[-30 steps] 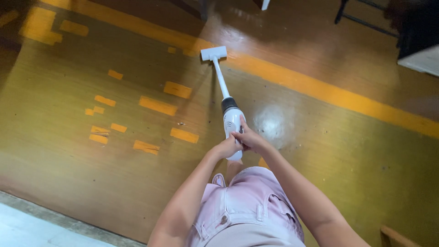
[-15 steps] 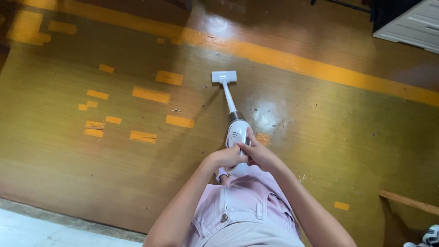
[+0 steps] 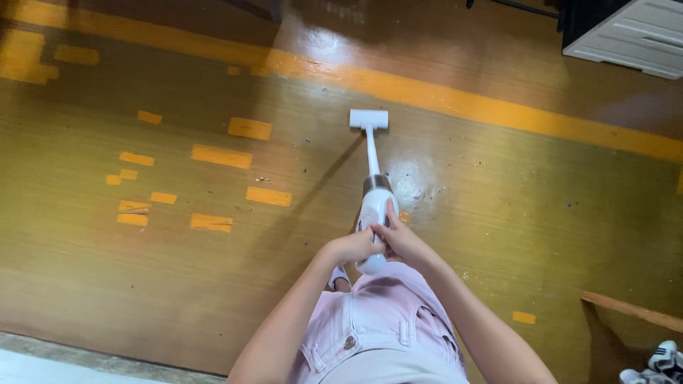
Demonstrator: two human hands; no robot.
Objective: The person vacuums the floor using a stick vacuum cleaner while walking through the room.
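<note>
Vacuum (image 3: 374, 213), white and stick-shaped, stands out from us over the floor (image 3: 178, 277), and we take it as our landmark. Its head (image 3: 368, 119) rests flat on the floor at the far end of the wand, just short of the yellow stripe (image 3: 455, 103). Our left hand (image 3: 352, 247) and right hand (image 3: 402, 240) both close around its body at the near end, fingers wrapped tight, the two hands touching each other. Just past the body, beside the wand, a glossy patch of light shines on the floor. Well to the left of the vacuum lie scattered yellow tape pieces (image 3: 220, 156). Far right of it, at the top, sits a white cabinet (image 3: 626, 35); low at the right edge we see a wooden bar (image 3: 629, 310) and shoes (image 3: 658, 363).
</note>
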